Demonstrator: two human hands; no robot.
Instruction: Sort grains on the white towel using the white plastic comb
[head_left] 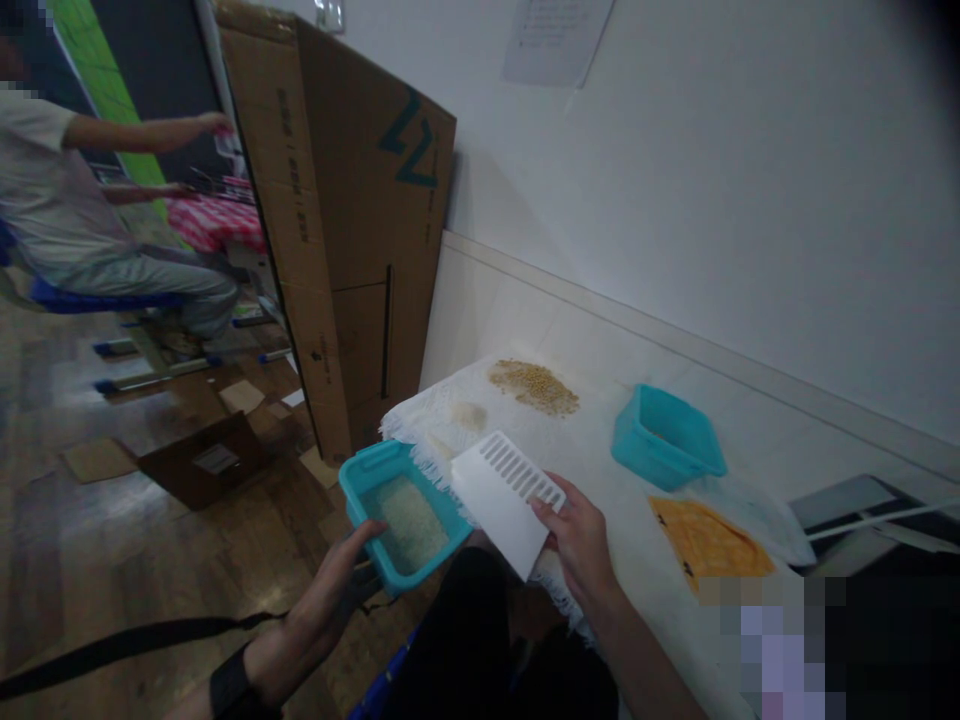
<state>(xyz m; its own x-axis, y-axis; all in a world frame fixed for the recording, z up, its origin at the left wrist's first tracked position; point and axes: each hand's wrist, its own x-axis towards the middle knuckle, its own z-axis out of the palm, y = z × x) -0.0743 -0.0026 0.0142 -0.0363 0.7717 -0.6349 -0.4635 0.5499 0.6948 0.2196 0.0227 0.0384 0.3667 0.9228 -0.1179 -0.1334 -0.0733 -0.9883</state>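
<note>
My left hand grips the near corner of a teal plastic tub that holds white rice, held just off the table's front-left edge. My right hand holds a flat white slotted scraper by its right edge; the scraper lies tilted over the tub's far rim. On the white fringed cloth behind it lie a small pile of white grains and a larger pile of brown grains.
A second teal tub stands on the cloth to the right, with an orange sheet near it. A tall cardboard box leans against the wall at the left. Another person sits at a far table. Cardboard scraps litter the wooden floor.
</note>
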